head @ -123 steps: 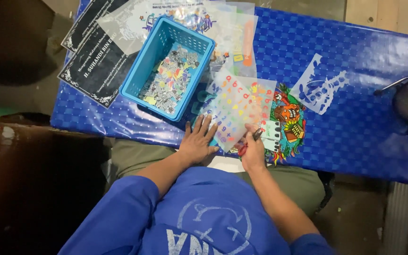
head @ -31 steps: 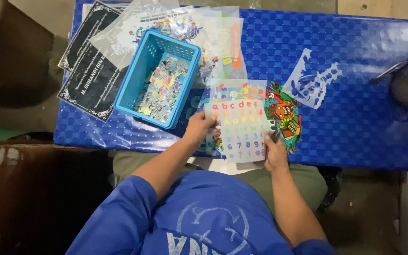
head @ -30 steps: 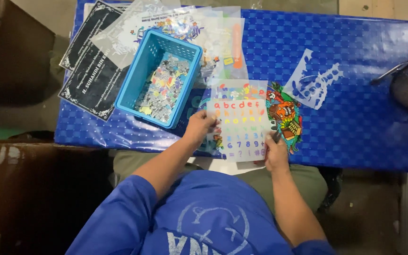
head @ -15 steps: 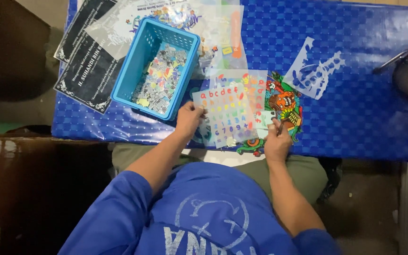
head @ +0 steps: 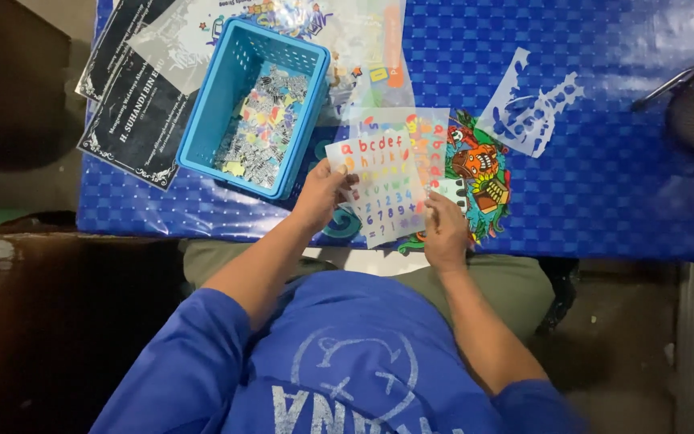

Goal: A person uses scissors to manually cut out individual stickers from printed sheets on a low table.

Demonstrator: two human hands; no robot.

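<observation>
Blue checked tablecloth (head: 604, 161), turquoise basket (head: 210, 120), seemingly multicoloured letter sheet (head: 379, 189)

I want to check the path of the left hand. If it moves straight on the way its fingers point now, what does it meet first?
The left hand holds the left edge of the letter sheet and points up and to the right. Beyond that sheet, it would probably meet the clear plastic sheets first, though depth is unclear.

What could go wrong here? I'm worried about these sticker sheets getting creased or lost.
The white sheet of coloured letter and number stickers is held only at its edges by the left hand and right hand, so it might bend. It sits near the blue-checked plastic-covered table's edge and could slip off. The open blue plastic basket beside the left hand could get knocked.
</observation>
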